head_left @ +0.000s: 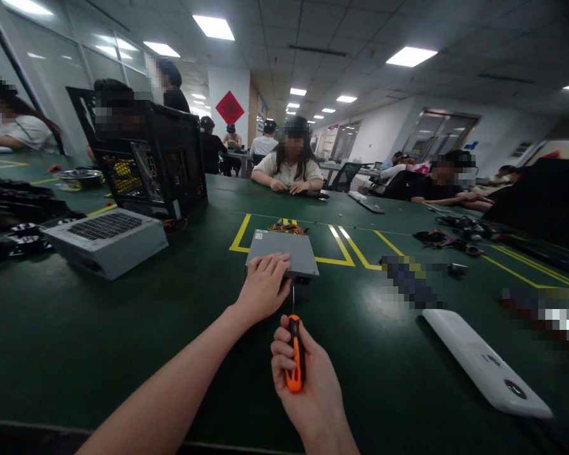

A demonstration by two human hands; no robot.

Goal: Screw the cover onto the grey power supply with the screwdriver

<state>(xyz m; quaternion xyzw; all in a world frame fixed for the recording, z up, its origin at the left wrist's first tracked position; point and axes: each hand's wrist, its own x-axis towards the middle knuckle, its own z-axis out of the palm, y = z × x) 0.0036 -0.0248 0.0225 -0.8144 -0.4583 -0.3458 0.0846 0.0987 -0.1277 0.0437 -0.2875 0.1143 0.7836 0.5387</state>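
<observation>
Left hand (264,285) lies flat, palm down, on the near edge of the grey power supply box (283,254), fingers spread over its top, not gripping anything. Right hand (308,373) is wrapped tight round the orange-and-black handle of a screwdriver (294,351). The shaft points away from the person, with the tip at the box's near face, just right of the left hand. Can't tell if the tip sits in a screw, too small.

The box sits flat on the green desk (123,328), mid-desk, straddling the near line of a yellow-taped rectangle (241,235). A bunch of coloured wires (284,227) shows at its far side.

A second, lighter grey power supply (107,240) with a vent grille lies well to the left. Behind it stands an open black PC case (159,164). Further left is a metal bowl (80,177). A white oblong device (486,363) lies on the desk to the right, near the right hand but apart from it. Black cables and small parts (448,237) are scattered further right.

Other people sit at the far side and ends of the desk; one opposite has both hands resting on the desk.
</observation>
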